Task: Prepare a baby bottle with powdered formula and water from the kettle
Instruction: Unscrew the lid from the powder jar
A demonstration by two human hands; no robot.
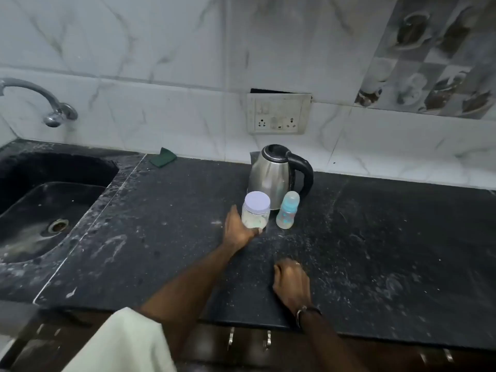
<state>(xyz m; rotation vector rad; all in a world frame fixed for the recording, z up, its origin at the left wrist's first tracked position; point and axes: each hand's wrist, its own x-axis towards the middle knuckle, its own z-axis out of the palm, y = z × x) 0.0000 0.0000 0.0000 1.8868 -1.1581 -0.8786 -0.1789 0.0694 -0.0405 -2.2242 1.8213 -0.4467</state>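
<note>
The dark speckled stone desk (pixel 375 237), dusted with white marks, carried a steel kettle with a black handle (pixel 279 175) near its back edge, a clear white-lidded jar (pixel 256 210) and a blue-capped baby bottle (pixel 287 210) just before it, and a green cloth (pixel 163 157) against the wall.

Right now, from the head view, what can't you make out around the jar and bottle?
- Left hand fingers: hidden behind the jar, grip unseen.
- Kettle water level: steel wall and shut lid hide it.
- Baby bottle markings: too small, blurred.
- Right hand fingers: curled under, hidden by its back.
</note>
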